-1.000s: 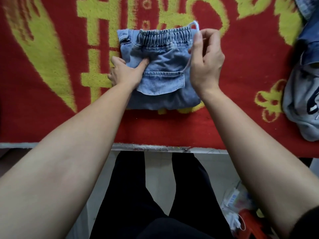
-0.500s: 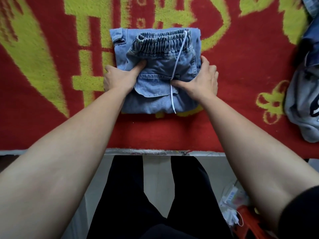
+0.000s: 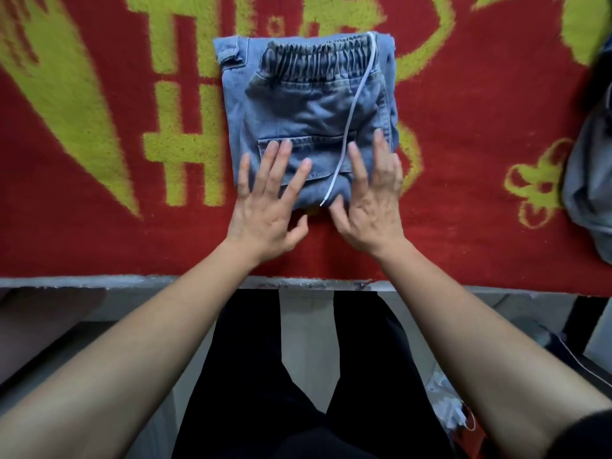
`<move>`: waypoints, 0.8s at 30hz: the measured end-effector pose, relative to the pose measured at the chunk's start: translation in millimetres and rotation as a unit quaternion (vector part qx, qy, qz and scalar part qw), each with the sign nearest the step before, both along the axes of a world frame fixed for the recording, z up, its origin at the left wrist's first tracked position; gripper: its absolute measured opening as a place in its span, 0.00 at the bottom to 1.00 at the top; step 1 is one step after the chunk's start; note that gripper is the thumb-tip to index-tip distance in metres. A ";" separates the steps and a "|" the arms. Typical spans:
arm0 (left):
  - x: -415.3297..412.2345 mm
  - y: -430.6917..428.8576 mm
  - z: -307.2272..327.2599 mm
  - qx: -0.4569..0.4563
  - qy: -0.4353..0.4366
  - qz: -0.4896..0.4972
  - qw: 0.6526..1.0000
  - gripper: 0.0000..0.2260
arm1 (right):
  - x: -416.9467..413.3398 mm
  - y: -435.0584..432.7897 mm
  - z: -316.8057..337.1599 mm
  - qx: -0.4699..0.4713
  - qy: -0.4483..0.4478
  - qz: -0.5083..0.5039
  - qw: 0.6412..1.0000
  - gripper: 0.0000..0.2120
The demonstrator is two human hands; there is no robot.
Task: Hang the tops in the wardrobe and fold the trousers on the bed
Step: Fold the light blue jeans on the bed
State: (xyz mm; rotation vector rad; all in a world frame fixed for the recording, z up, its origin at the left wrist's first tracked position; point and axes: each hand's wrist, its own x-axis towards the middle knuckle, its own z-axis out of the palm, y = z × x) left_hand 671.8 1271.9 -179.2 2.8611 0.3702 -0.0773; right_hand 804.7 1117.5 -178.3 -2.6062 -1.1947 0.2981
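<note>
The folded trousers (image 3: 308, 104) lie on the bed (image 3: 463, 127). Left hand (image 3: 268, 207) and right hand (image 3: 371, 207) rest flat on their near edge, fingers (image 3: 265, 167) straight, gripping nothing. Best press evenly outward and tuck the loose drawstring (image 3: 351, 120) in.

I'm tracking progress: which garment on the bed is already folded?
The light-blue jeans in the centre, a neat square with the left hand and right hand on it; the grey-blue clothes at the right edge lie heaped.
</note>
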 end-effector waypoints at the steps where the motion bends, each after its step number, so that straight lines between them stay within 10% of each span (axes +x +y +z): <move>1: 0.0 5.1 -3.1 0.012 0.042 -0.022 0.999 0.46 | -2.9 -2.2 -0.8 -0.038 0.005 0.041 0.998 0.45; 5: 13.8 24.8 -18.3 0.065 0.148 -0.053 0.985 0.54 | 13.2 11.3 -13.4 -0.208 -0.027 0.109 0.972 0.57; 15: 36.7 26.1 -12.8 0.054 0.130 -0.001 0.990 0.24 | 33.8 29.4 -11.5 -0.225 -0.019 0.104 0.969 0.31; 24: 61.4 66.9 159.6 -0.058 0.022 0.048 0.997 0.26 | 62.6 61.6 161.7 -0.123 -0.016 0.077 0.989 0.24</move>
